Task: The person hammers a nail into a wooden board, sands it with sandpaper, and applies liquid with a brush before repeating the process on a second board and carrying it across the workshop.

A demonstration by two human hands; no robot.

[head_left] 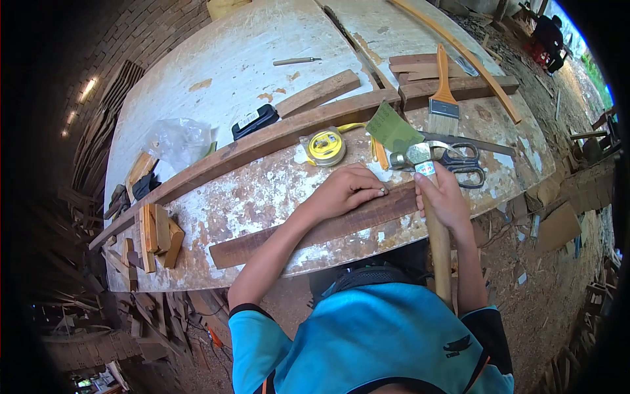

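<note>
My right hand [443, 197] is wrapped round the wooden handle of a hammer [438, 253], close below its metal head. My left hand [348, 192] rests on a dark wooden plank [315, 231], thumb and index finger pinched on something small near the plank's upper edge; I cannot make out what it is. A yellow tape measure [325, 146] lies just beyond my left hand. Green sandpaper [394, 126] and dark-handled scissors [464, 164] are around the hammer head. A long wooden bar [262, 148] crosses the table behind them.
On the worn table [230, 49] lie a paintbrush [443, 85], a chisel-like tool [295, 61], a black labelled object [254, 121], a plastic bag [178, 141] and wooden blocks [157, 230]. A curved wooden strip [466, 52] is at the right. A person [548, 39] is far off at upper right.
</note>
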